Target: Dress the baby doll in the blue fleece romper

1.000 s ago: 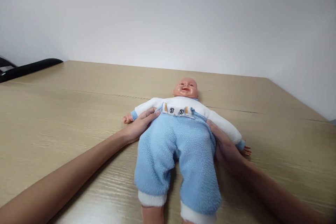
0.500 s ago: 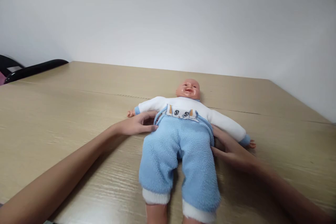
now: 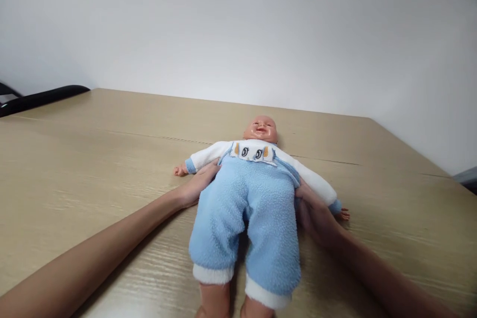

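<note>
A baby doll [image 3: 261,130] lies face up on the wooden table [image 3: 93,159], head away from me. It wears a white fleece top and light blue fleece overalls [image 3: 249,208] with white cuffs. My left hand [image 3: 197,185] presses against the doll's side at the waist, under its outstretched arm, fingers together along the blue fabric. My right hand [image 3: 312,211] is against the opposite side at the hip, its fingers tucked under the fabric and mostly hidden. Both hands flank the doll's body.
A white partition wall stands along the table's far edge. A black chair armrest [image 3: 40,98] shows at the far left. The table's right corner [image 3: 439,174] lies right of the doll.
Both hands have moved back in against the doll's sides after briefly drawing away, and the overalls sit higher on its torso. The doll has shifted slightly left and nearer to me.
</note>
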A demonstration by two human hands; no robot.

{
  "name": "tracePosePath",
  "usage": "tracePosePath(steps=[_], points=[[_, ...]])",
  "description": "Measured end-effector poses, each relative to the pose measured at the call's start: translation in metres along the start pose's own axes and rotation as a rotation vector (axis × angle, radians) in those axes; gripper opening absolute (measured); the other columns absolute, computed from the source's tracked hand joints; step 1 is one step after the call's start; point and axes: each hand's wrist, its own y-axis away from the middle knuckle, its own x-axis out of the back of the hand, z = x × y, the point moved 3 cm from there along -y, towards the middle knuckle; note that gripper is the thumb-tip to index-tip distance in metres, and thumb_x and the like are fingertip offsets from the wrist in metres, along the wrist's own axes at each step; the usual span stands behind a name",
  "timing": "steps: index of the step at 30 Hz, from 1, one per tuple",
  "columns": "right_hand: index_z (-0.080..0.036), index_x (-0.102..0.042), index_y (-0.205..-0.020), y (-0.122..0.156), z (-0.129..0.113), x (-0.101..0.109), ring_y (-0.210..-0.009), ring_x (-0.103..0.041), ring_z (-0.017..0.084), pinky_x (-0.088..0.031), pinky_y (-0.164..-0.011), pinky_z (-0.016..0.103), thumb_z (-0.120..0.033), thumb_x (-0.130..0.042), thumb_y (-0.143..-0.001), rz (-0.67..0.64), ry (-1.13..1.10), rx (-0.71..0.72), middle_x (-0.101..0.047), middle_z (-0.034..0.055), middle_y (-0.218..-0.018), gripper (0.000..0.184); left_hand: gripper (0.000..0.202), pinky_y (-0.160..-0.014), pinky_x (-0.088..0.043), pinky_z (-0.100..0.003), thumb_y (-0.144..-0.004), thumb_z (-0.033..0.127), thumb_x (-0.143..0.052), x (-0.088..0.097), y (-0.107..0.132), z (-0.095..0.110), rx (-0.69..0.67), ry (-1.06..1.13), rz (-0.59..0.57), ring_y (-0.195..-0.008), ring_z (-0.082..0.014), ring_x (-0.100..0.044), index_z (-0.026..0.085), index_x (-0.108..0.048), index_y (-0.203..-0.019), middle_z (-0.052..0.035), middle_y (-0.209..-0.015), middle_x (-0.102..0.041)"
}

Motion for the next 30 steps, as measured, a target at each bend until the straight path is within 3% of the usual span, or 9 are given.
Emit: tracePosePath(steps=[3,7,11,14,17,23,25,27,30], points=[[-0.030,-0.067,-0.086,-0.001,0.003,0.005,-0.076,-0.061,0.026,-0.060,-0.080,0.041,-0.028,-0.063,-0.069,0.018,-0.047,-0.030,-0.067,-0.0003,-0.076,0.018,0.035,-0.114,-0.045,-0.043,-0.099,0.052,-0.063,0.009,-0.001,0.000,-0.013,-0.048,-0.009,-0.127,-0.0343,-0.060,0.026,-0.076,-0.117,-0.0072,-0.129,-0.073],[-0.029,-0.068,-0.095,-0.002,0.003,0.011,-0.096,-0.068,0.029,-0.057,-0.099,0.043,-0.026,-0.066,-0.075,0.015,-0.104,-0.016,-0.073,-0.0002,-0.090,0.020,0.036,-0.090,-0.047,-0.035,-0.097,0.054,-0.069,0.019,-0.005,0.004,-0.061,-0.094,-0.048,-0.101,-0.0274,-0.059,0.023,-0.073,-0.114,-0.0041,-0.106,-0.069],[-0.029,-0.069,-0.103,-0.006,-0.005,0.009,-0.113,-0.066,0.031,-0.052,-0.106,0.041,-0.029,-0.069,-0.082,-0.020,-0.141,0.082,-0.076,0.0012,-0.109,0.021,0.035,-0.071,-0.037,-0.029,-0.100,0.056,-0.069,0.016,-0.012,0.013,-0.124,-0.011,-0.056,-0.080,-0.0179,-0.049,0.021,-0.064,-0.103,0.0010,-0.089,-0.056],[-0.029,-0.067,-0.101,-0.011,-0.005,0.011,-0.106,-0.065,0.027,-0.051,-0.101,0.037,-0.037,-0.074,-0.091,0.009,-0.089,0.049,-0.073,-0.0013,-0.102,0.015,0.036,-0.081,-0.042,-0.030,-0.103,0.056,-0.067,0.010,-0.016,0.017,-0.142,0.021,-0.022,-0.090,-0.0197,-0.054,0.022,-0.064,-0.110,0.0002,-0.096,-0.059],[-0.029,-0.066,-0.104,-0.012,0.002,0.020,-0.099,-0.064,0.025,-0.051,-0.095,0.035,-0.050,-0.080,-0.095,-0.003,0.058,0.004,-0.070,-0.0021,-0.098,0.026,0.037,-0.087,-0.043,-0.033,-0.106,0.060,-0.061,0.011,-0.015,0.013,-0.115,-0.064,-0.003,-0.096,-0.0221,-0.055,0.023,-0.062,-0.113,-0.0004,-0.100,-0.060],[-0.027,-0.062,-0.080,-0.001,0.004,0.040,-0.085,-0.055,0.026,-0.047,-0.084,0.039,-0.061,-0.067,-0.104,-0.020,0.676,0.230,-0.062,0.0021,-0.086,0.042,0.037,-0.093,-0.040,-0.036,-0.111,0.058,-0.049,0.027,-0.004,-0.002,-0.151,-0.400,-0.038,-0.098,-0.0234,-0.051,0.023,-0.055,-0.103,0.0000,-0.100,-0.054],[-0.028,-0.067,-0.088,0.002,0.006,0.037,-0.095,-0.059,0.029,-0.050,-0.094,0.042,-0.063,-0.066,-0.104,-0.018,0.608,0.184,-0.068,0.0036,-0.094,0.039,0.036,-0.092,-0.041,-0.035,-0.112,0.057,-0.049,0.028,-0.002,-0.004,-0.131,-0.364,-0.046,-0.096,-0.0223,-0.049,0.023,-0.054,-0.102,0.0009,-0.098,-0.051],[-0.030,-0.073,-0.102,0.003,0.012,0.030,-0.112,-0.064,0.032,-0.052,-0.108,0.046,-0.065,-0.071,-0.099,-0.004,0.352,0.038,-0.074,0.0043,-0.107,0.035,0.037,-0.093,-0.042,-0.035,-0.111,0.059,-0.050,0.025,-0.002,-0.007,-0.081,-0.292,-0.026,-0.098,-0.0225,-0.050,0.023,-0.056,-0.105,0.0004,-0.099,-0.053],[-0.034,-0.076,-0.118,0.002,0.022,0.016,-0.137,-0.063,0.033,-0.052,-0.120,0.049,-0.061,-0.079,-0.091,0.046,-0.074,-0.120,-0.079,0.0036,-0.128,0.039,0.038,-0.106,-0.042,-0.035,-0.107,0.062,-0.058,0.017,-0.003,-0.014,0.040,-0.095,0.101,-0.126,-0.0273,-0.053,0.025,-0.060,-0.116,-0.0049,-0.125,-0.062]])
